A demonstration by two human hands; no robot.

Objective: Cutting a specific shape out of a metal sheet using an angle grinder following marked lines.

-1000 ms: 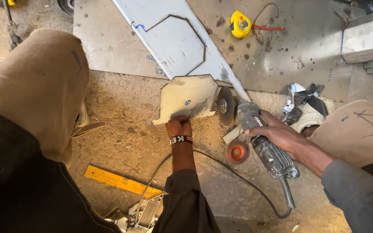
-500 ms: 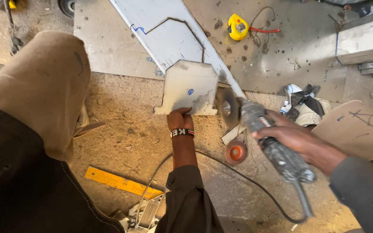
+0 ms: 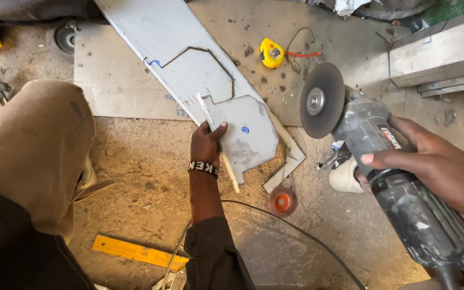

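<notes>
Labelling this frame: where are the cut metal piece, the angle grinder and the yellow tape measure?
cut metal piece (image 3: 245,137), head view, flat middle.
angle grinder (image 3: 369,129), head view, grey gear housing.
yellow tape measure (image 3: 272,53), head view, case.

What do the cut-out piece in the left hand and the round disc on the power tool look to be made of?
The cut-out piece in the left hand looks like thin sheet metal: flat, dull grey, with sharp, straight-cut edges, matching the large sheet behind it. Which metal, I cannot tell. The disc on the angle grinder, held by the right hand, seems an abrasive composite: dark, matte and grainy, with a shiny metal hub.
</notes>
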